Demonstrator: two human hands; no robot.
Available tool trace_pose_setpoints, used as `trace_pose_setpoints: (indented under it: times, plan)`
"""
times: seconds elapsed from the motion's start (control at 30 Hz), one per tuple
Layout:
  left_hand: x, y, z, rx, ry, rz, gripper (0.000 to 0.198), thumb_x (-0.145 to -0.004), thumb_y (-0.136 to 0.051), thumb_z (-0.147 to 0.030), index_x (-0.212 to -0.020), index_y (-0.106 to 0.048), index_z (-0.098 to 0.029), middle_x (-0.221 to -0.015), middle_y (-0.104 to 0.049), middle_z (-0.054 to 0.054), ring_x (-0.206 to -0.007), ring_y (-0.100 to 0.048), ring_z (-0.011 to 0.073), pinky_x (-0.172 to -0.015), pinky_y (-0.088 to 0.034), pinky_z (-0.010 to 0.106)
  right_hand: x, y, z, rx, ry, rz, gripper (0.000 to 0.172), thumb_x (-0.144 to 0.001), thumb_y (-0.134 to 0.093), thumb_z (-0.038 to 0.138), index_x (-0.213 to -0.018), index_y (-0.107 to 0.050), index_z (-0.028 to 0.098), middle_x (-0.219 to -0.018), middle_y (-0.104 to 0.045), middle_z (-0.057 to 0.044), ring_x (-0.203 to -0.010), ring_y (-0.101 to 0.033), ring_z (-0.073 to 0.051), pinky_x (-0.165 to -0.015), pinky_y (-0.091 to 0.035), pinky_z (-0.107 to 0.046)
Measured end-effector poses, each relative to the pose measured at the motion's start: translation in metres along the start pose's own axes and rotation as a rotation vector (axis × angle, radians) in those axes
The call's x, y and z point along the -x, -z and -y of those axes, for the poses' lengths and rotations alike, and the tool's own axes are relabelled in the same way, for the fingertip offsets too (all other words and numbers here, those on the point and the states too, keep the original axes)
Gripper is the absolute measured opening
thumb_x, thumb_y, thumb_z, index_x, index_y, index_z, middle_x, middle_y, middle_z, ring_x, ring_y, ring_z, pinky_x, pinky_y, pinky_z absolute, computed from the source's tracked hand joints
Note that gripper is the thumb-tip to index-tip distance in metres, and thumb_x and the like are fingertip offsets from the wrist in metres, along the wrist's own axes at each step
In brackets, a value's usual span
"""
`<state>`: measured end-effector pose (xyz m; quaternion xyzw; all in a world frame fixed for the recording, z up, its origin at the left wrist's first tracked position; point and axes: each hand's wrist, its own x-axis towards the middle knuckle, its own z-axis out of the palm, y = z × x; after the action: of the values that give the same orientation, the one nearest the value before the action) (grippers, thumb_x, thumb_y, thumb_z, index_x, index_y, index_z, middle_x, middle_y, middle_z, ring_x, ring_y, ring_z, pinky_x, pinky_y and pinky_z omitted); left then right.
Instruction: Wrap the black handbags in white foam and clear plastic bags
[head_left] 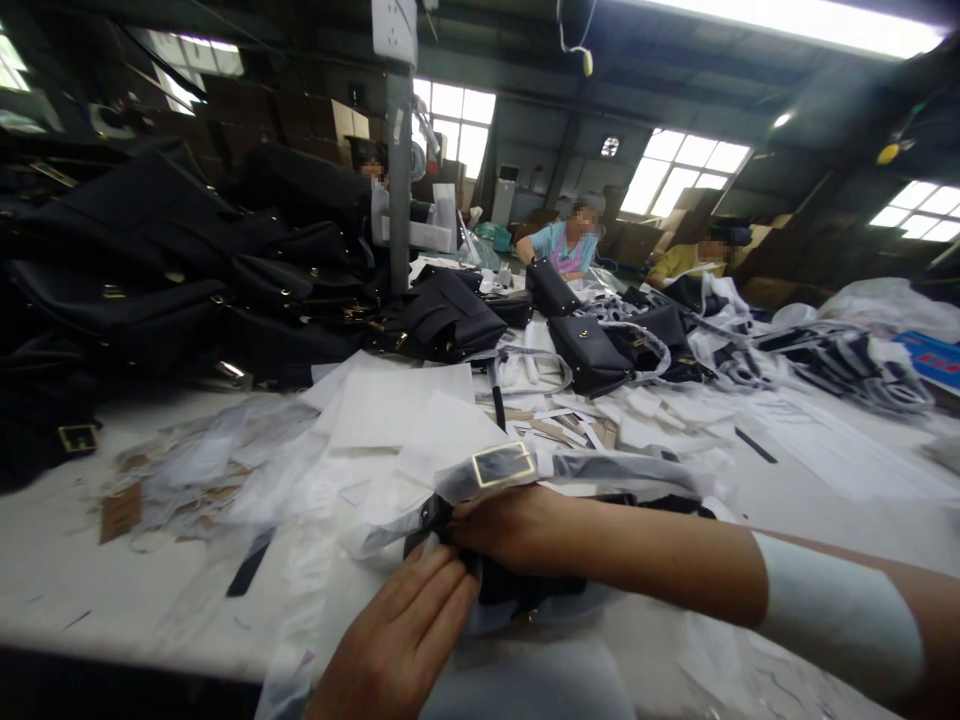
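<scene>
A black handbag [499, 585] lies on the table right in front of me, partly covered by my arm. Its strap [622, 470] is wrapped in clear film and carries a gold buckle [504, 465]. My left hand [409, 625] is closed on the bag's left end, fingers pressed together, with a bit of white wrapping showing at the fingertips; its thumb is hidden. Bent over the bag's opening, my right hand [517, 525] reaches in beneath the strap. The right fingertips are hidden inside, so what they touch cannot be seen.
Black bags [127, 240] are piled high on the left. White paper sheets [401, 405] and crumpled film [217, 450] lie across the table [112, 610]. More bags [589, 350] stand beyond, near a metal post [399, 180]. Several people sit at the far side.
</scene>
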<state>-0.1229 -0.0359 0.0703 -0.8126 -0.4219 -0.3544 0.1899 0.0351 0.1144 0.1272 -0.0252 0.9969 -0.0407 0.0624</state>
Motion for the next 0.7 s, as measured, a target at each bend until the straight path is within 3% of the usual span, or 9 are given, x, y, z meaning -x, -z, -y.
trace_pose_setpoints:
  times: [0.07,0.17,0.23,0.37,0.53,0.7]
  plan:
    - [0.0,0.001,-0.001,-0.006,0.021,0.006,0.033,-0.098,-0.04,-0.009,-0.112,-0.069,-0.013,-0.113,-0.072,0.007,-0.117,-0.061,0.0179,-0.11,-0.043,0.033,-0.002,0.005,0.0,-0.031,0.02,0.04,0.023,-0.095,-0.045,0.008,-0.103,-0.067,0.009,-0.111,-0.07,-0.012,-0.102,-0.065,-0.02,-0.092,-0.047,-0.028]
    - [0.001,0.001,-0.001,-0.01,0.045,0.034,0.033,-0.098,-0.041,-0.01,-0.115,-0.069,-0.016,-0.115,-0.071,0.006,-0.117,-0.061,0.0177,-0.108,-0.045,0.031,-0.001,0.013,-0.001,-0.06,-0.003,0.034,0.036,-0.091,-0.047,0.005,-0.125,-0.057,0.011,-0.125,-0.066,-0.01,-0.112,-0.062,-0.018,-0.094,-0.045,-0.025]
    - [0.003,0.0,0.0,-0.021,0.03,0.049,0.032,-0.097,-0.043,-0.01,-0.116,-0.068,-0.016,-0.116,-0.071,0.007,-0.116,-0.062,0.0187,-0.105,-0.048,0.031,0.0,0.016,-0.001,-0.062,-0.072,0.037,0.043,-0.089,-0.05,0.007,-0.132,-0.051,0.014,-0.12,-0.068,-0.01,-0.103,-0.066,-0.019,-0.084,-0.049,-0.025]
    - [0.008,-0.007,0.003,-0.057,0.011,0.054,0.03,-0.095,-0.048,-0.01,-0.118,-0.067,-0.015,-0.115,-0.071,0.009,-0.115,-0.063,0.0214,-0.101,-0.053,0.036,-0.001,0.021,0.001,-0.043,-0.158,0.115,0.035,-0.091,-0.051,0.016,-0.126,-0.055,0.014,-0.094,-0.074,-0.009,-0.075,-0.069,-0.021,-0.062,-0.049,-0.027]
    - [0.001,-0.007,0.006,-0.127,0.006,0.08,0.028,-0.095,-0.051,-0.013,-0.119,-0.065,-0.014,-0.115,-0.07,0.009,-0.113,-0.064,0.0224,-0.097,-0.055,0.038,0.031,0.028,0.018,-0.112,-0.157,-0.166,0.051,-0.087,-0.05,0.003,-0.137,-0.05,0.017,-0.136,-0.059,-0.009,-0.112,-0.062,-0.019,-0.09,-0.049,-0.025]
    - [-0.025,0.002,-0.001,-0.166,0.039,0.059,0.025,-0.098,-0.049,-0.021,-0.114,-0.067,-0.016,-0.109,-0.072,0.007,-0.103,-0.067,0.0234,-0.094,-0.053,0.042,0.098,0.007,0.051,-0.034,-0.344,-0.475,0.028,-0.098,-0.046,0.016,-0.121,-0.062,0.018,-0.109,-0.071,-0.007,-0.093,-0.067,-0.017,-0.082,-0.052,-0.029]
